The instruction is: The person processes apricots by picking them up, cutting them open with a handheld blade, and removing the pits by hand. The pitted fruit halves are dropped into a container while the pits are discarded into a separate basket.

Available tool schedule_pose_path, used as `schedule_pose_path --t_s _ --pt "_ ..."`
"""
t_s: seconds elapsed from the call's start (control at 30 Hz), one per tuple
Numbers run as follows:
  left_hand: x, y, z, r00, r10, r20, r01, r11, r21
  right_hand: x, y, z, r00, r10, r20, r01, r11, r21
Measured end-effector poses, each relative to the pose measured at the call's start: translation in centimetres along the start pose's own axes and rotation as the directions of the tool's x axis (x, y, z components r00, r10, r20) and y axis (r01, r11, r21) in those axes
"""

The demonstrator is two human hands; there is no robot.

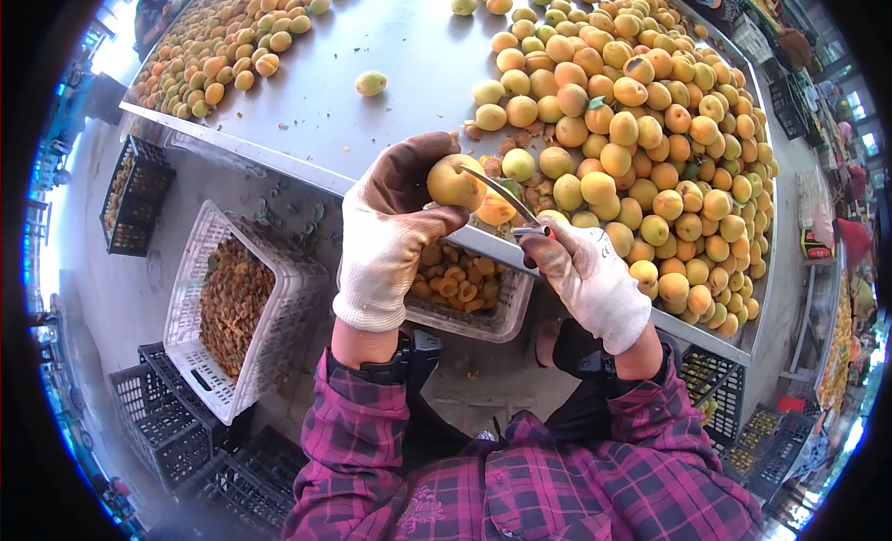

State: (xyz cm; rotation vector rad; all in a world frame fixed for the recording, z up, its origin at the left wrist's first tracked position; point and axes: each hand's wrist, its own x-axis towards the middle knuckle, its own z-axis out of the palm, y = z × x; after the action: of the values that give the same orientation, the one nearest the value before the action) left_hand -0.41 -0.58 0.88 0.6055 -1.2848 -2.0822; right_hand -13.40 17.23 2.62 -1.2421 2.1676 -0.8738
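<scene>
Across the smooth grey metal bench (409, 39), round yellow-orange fruits (668, 204) lie heaped to your right. Your white-gloved left hand (390, 230) pinches one round, pale-orange fruit (448, 182) between thumb and fingers above the near edge; your right hand (585, 271) is closed around a slim, curved metal knife (502, 192), its tip overlapping that fruit, though contact depth isn't clear. Expect something light, firm-skinned but easily bruised, perhaps slippery once juicy; cradle its sides, fingertips off the blade's line.

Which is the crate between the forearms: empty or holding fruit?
The crate holds fruit: orange pieces show. Cannot tell how full; the table hides part.
</scene>
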Motion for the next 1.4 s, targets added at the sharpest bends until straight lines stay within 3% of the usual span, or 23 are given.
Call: schedule_pose_path --t_s 0.07,0.17,0.27,0.5,0.6,0.67,0.8,0.87,0.93,1.03,1.1,1.2,1.23,1.27,1.33,1.4 --pt "-0.1 0.1 0.0 1.000 -0.013 0.020 0.014 1.000 -0.004 0.1 0.4 0.3 0.973 -0.202 -0.112 0.205 0.978 0.023" --pt "-0.2 0.1 0.0 0.999 -0.004 0.034 0.005 1.000 -0.021 -0.3 2.1 1.4 0.949 -0.254 -0.185 0.241 0.966 -0.088" --pt "-0.3 -0.1 -0.1 1.000 -0.007 0.023 0.007 1.000 0.017 0.0 0.0 0.2 0.992 -0.112 -0.052 0.113 0.994 0.004" --pt "-0.4 -0.3 0.1 1.000 -0.013 0.012 0.013 1.000 0.018 -0.3 -0.2 0.3 0.997 -0.077 -0.029 0.077 0.997 0.014" --pt "-0.5 -0.2 0.4 0.997 -0.075 0.031 0.075 0.997 -0.021 -0.1 0.1 0.7 0.998 0.033 0.051 -0.036 0.997 0.074" --pt "-0.4 -0.4 0.9 0.998 -0.063 0.002 0.063 0.995 -0.072 0.0 -0.1 1.3 0.989 0.098 0.107 -0.123 0.959 0.254" --pt "-0.1 -3.0 1.1 0.995 -0.093 -0.029 0.086 0.979 -0.182 0.8 0.5 4.5 0.991 0.129 0.041 -0.135 0.934 0.331" --pt "-0.2 -4.4 1.4 0.991 -0.137 0.004 0.135 0.967 -0.214 1.4 0.9 5.8 0.994 0.086 -0.063 -0.062 0.948 0.311" --pt "-0.3 -4.6 2.0 0.994 -0.110 0.004 0.108 0.978 -0.179 1.6 0.7 5.4 0.992 0.126 -0.008 -0.114 0.921 0.374" --pt "0.0 -3.4 3.0 0.997 -0.059 -0.045 0.047 0.973 -0.224 1.9 1.4 5.4 0.994 0.054 -0.099 -0.011 0.918 0.397" --pt "-0.5 -1.9 3.9 0.992 0.079 -0.094 -0.073 0.995 0.072 1.3 1.1 5.1 0.997 0.052 -0.055 -0.026 0.921 0.390" --pt "-0.9 -0.8 3.4 0.998 0.007 -0.063 0.008 0.974 0.225 1.0 0.3 4.8 0.999 0.053 0.004 -0.050 0.917 0.396" --pt "-0.8 -1.7 3.2 0.992 0.084 -0.093 -0.054 0.954 0.296 0.9 0.2 4.7 0.998 0.060 0.008 -0.058 0.911 0.409" --pt "-0.8 -1.9 3.3 0.993 0.079 -0.090 -0.049 0.954 0.296 1.0 0.4 5.0 0.998 0.066 0.007 -0.063 0.910 0.410" --pt "-1.0 -2.1 3.4 0.991 -0.013 -0.133 0.046 0.968 0.247 1.4 0.9 5.8 0.991 -0.032 -0.126 0.074 0.936 0.344" --pt "-0.8 -2.8 3.0 0.996 0.004 -0.092 0.018 0.970 0.241 1.3 1.0 5.4 0.997 -0.007 -0.081 0.034 0.940 0.341"
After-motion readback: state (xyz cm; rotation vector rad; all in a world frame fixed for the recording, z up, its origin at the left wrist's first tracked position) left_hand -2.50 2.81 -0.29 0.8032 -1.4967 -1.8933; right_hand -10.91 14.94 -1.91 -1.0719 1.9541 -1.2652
